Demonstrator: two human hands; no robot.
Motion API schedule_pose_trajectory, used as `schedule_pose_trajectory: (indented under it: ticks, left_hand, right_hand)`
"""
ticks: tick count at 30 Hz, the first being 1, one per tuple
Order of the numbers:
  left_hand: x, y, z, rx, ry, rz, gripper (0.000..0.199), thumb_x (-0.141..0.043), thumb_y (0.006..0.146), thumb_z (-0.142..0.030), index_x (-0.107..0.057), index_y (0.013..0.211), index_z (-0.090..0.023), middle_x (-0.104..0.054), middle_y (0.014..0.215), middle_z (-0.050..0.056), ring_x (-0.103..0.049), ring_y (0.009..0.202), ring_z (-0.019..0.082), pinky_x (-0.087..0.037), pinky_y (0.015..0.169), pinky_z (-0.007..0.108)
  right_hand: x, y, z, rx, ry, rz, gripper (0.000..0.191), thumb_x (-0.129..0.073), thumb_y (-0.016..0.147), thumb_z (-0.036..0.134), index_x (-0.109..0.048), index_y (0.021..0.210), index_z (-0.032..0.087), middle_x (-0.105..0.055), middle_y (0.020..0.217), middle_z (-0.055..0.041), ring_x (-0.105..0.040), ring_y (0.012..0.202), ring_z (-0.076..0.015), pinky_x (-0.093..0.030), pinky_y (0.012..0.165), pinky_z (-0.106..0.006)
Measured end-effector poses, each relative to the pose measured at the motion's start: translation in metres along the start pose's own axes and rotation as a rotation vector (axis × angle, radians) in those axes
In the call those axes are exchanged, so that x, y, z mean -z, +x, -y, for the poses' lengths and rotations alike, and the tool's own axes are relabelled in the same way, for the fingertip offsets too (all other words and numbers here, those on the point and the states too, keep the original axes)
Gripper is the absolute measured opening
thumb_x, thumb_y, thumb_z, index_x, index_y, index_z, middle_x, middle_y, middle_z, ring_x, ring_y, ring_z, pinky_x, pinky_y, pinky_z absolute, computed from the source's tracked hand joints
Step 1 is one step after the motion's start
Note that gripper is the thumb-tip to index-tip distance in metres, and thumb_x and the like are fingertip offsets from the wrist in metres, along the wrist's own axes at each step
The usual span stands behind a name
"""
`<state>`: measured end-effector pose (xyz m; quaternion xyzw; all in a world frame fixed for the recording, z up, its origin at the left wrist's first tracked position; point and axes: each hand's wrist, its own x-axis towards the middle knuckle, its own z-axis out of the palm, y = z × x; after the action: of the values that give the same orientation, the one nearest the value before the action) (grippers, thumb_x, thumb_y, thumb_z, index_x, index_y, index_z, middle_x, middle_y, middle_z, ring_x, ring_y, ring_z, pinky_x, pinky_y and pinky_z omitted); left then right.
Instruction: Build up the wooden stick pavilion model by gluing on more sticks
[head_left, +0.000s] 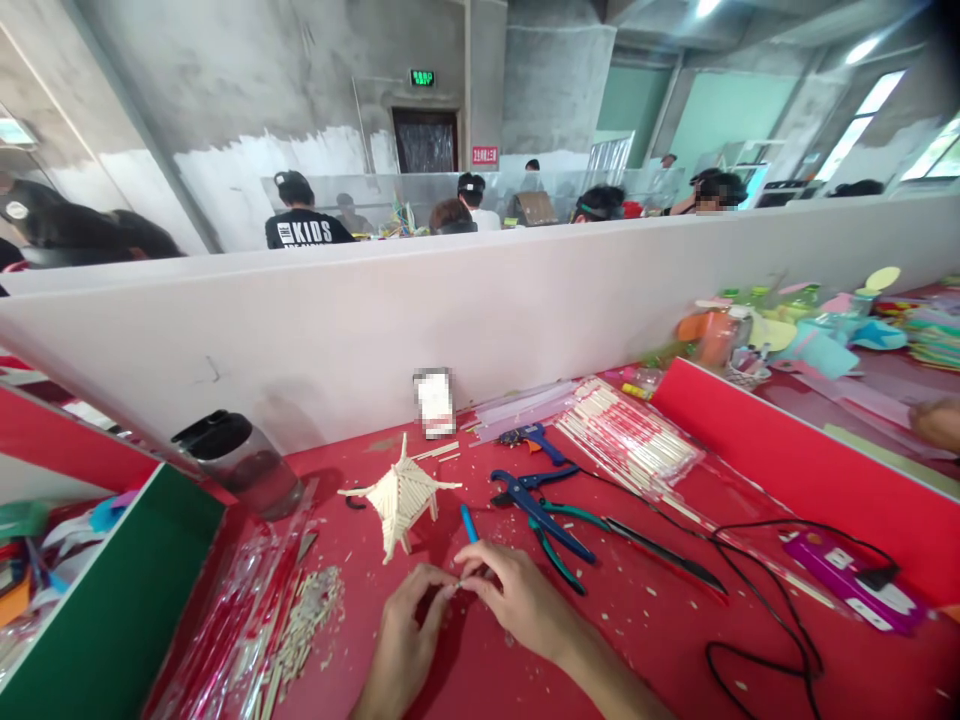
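Observation:
My left hand (pixel 409 625) and my right hand (pixel 517 600) meet above the red table (pixel 630 650), their fingertips pinched together on something too small to make out. A blue pen-like tool (pixel 469 523) sticks up from behind the fingers of my right hand; whether that hand grips it is unclear. Just beyond my hands stands a pale star-shaped model of short wooden sticks (pixel 405 495). Right of it lie blue cutters (pixel 544 510), green-handled pliers (pixel 559 555) and a blue glue gun (pixel 536 440).
Small stick offcuts (pixel 307 620) and clear wrappers (pixel 232 610) lie at left, near a dark-lidded bottle (pixel 240 465). A phone (pixel 435 403) leans on the white partition (pixel 337 340). Bagged sticks (pixel 630 430), a black cable and a purple power strip (pixel 851 580) are at right.

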<state>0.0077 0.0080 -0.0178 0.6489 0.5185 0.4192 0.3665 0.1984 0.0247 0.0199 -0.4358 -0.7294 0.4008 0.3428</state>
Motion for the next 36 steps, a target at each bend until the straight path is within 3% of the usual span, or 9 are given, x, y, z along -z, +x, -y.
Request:
schedule_pose_trajectory:
  ticks: [4, 7, 10, 15, 21, 26, 29, 33, 36]
  left_hand:
    - [0.000, -0.001, -0.001, 0.016, 0.004, -0.022, 0.029, -0.059, 0.094, -0.043, -0.073, 0.084, -0.019, -0.074, 0.077, 0.004, -0.067, 0.070, 0.021, -0.053, 0.069, 0.029]
    - [0.000, -0.001, 0.001, 0.015, 0.005, -0.039, 0.031, -0.059, 0.094, -0.044, -0.073, 0.083, -0.019, -0.073, 0.076, 0.004, -0.067, 0.072, 0.021, -0.053, 0.069, 0.029]
    - [-0.001, -0.002, 0.002, -0.009, 0.017, -0.047, 0.030, -0.060, 0.094, -0.043, -0.072, 0.082, -0.018, -0.072, 0.076, 0.005, -0.066, 0.071, 0.021, -0.052, 0.069, 0.029]
    - [-0.002, -0.003, -0.002, -0.042, 0.048, -0.063, 0.032, -0.058, 0.095, -0.044, -0.073, 0.083, -0.018, -0.072, 0.076, 0.005, -0.066, 0.071, 0.021, -0.052, 0.067, 0.028]
    - [-0.005, -0.004, -0.011, -0.072, 0.051, -0.099, 0.034, -0.059, 0.093, -0.048, -0.073, 0.083, -0.019, -0.073, 0.077, 0.005, -0.067, 0.070, 0.021, -0.054, 0.069, 0.030]
    - [-0.004, -0.003, -0.021, -0.105, 0.056, -0.158, 0.034, -0.060, 0.092, -0.048, -0.073, 0.082, -0.019, -0.073, 0.078, 0.005, -0.067, 0.070, 0.020, -0.053, 0.067, 0.029]
    - [-0.003, -0.004, -0.028, -0.119, 0.061, -0.229, 0.032, -0.060, 0.092, -0.046, -0.073, 0.082, -0.018, -0.071, 0.074, 0.004, -0.064, 0.065, 0.019, -0.051, 0.063, 0.028]
    - [-0.004, -0.008, -0.036, -0.130, 0.062, -0.308, 0.028, -0.059, 0.093, -0.042, -0.071, 0.085, -0.017, -0.070, 0.073, 0.003, -0.062, 0.065, 0.018, -0.051, 0.064, 0.028]
    - [-0.007, -0.010, -0.041, -0.127, 0.061, -0.331, 0.026, -0.058, 0.095, -0.039, -0.070, 0.088, -0.017, -0.070, 0.075, 0.002, -0.064, 0.067, 0.018, -0.052, 0.067, 0.028]
  right_hand:
    - [0.011, 0.001, 0.002, 0.029, -0.027, -0.027, 0.020, -0.060, 0.094, 0.020, -0.064, 0.114, 0.024, -0.074, 0.104, -0.0043, -0.071, 0.092, -0.0188, -0.054, 0.083, -0.028]
    - [0.034, 0.008, -0.007, 0.022, -0.165, -0.168, 0.020, -0.054, 0.098, 0.028, -0.062, 0.115, 0.021, -0.073, 0.101, -0.0069, -0.070, 0.088, -0.0197, -0.054, 0.081, -0.031]
    - [0.062, 0.018, -0.027, -0.008, -0.472, -0.303, 0.034, -0.055, 0.096, 0.039, -0.060, 0.123, 0.019, -0.070, 0.116, -0.0140, -0.064, 0.108, -0.0284, -0.049, 0.096, -0.042]
    - [0.087, 0.026, -0.062, -0.262, -0.804, -0.068, 0.083, -0.066, 0.083, 0.060, -0.046, 0.147, 0.010, -0.048, 0.149, -0.0269, -0.039, 0.141, -0.0440, -0.025, 0.114, -0.058]
    - [0.089, 0.031, -0.065, -0.220, -0.816, -0.034, 0.067, -0.067, 0.086, 0.046, -0.055, 0.140, 0.008, -0.061, 0.131, -0.0264, -0.051, 0.128, -0.0418, -0.019, 0.116, -0.056]
    - [0.096, 0.027, -0.035, -0.161, -0.728, -0.103, 0.056, -0.059, 0.093, 0.044, -0.056, 0.135, 0.008, -0.060, 0.129, -0.0259, -0.054, 0.123, -0.0395, -0.033, 0.108, -0.051]
    - [0.095, 0.009, -0.007, -0.108, -0.599, -0.110, 0.049, -0.042, 0.101, 0.051, -0.055, 0.133, 0.016, -0.065, 0.121, -0.0161, -0.063, 0.111, -0.0286, -0.046, 0.096, -0.038]
    - [0.076, -0.024, 0.017, -0.174, 0.025, 0.004, 0.049, -0.032, 0.102, 0.061, -0.061, 0.108, 0.022, -0.068, 0.088, -0.0026, -0.068, 0.086, -0.0216, -0.051, 0.082, -0.033]
    - [0.052, -0.042, 0.016, -0.262, 0.293, 0.118, 0.050, -0.039, 0.098, 0.066, -0.059, 0.100, 0.021, -0.066, 0.084, -0.0011, -0.066, 0.075, -0.0190, -0.051, 0.071, -0.030]
